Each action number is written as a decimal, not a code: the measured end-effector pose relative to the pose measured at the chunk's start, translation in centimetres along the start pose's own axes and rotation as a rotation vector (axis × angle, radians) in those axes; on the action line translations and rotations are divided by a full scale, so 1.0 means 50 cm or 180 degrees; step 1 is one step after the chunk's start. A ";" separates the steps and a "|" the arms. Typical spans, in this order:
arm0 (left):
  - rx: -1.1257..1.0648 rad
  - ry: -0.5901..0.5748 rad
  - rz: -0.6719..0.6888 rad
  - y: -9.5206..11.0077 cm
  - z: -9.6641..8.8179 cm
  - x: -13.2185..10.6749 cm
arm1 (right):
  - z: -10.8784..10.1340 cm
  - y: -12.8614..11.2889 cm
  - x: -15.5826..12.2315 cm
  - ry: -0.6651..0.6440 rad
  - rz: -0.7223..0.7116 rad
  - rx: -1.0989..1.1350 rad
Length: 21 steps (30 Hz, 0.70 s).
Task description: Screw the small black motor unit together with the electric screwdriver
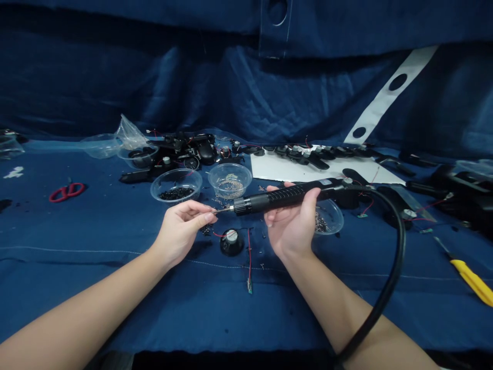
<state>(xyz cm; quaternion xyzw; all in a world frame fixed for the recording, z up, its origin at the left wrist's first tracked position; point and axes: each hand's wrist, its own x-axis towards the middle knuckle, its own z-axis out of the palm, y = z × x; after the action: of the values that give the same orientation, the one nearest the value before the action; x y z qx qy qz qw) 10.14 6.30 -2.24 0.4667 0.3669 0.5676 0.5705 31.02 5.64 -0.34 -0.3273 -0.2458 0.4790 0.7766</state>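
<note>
A black electric screwdriver (285,196) lies level across my right hand (295,226), whose fingers and thumb are closed around its body. Its thin metal bit (223,210) points left. My left hand (184,226) pinches the tip of that bit between thumb and fingers; whether a small screw is there too is hidden. Below the bit, a round black speaker-like part (231,241) with a pale centre rests on the blue cloth. Beside it lies a red wire (249,254) ending in a small green circuit board (249,286).
Clear bowls of small black parts (177,174) and screws (230,172) stand behind my hands, another bowl (335,218) at right. Red scissors (67,192) lie left, a yellow-handled screwdriver (472,280) right. Black parts line a white board (269,167). The tool's thick cable (398,252) loops over my right forearm.
</note>
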 end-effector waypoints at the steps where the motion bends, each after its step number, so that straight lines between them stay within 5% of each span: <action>1: 0.0000 -0.0001 0.0010 0.000 0.000 0.000 | 0.000 0.000 0.000 -0.0002 0.0003 0.0009; 21: 0.0265 -0.0129 0.0590 -0.006 -0.006 -0.003 | 0.005 -0.003 -0.001 0.0058 0.0139 0.0120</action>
<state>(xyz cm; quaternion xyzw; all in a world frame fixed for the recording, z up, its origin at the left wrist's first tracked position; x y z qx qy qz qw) 9.93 6.22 -2.64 0.5333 0.3338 0.5927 0.5029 30.90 5.60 -0.09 -0.3223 -0.2223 0.4974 0.7742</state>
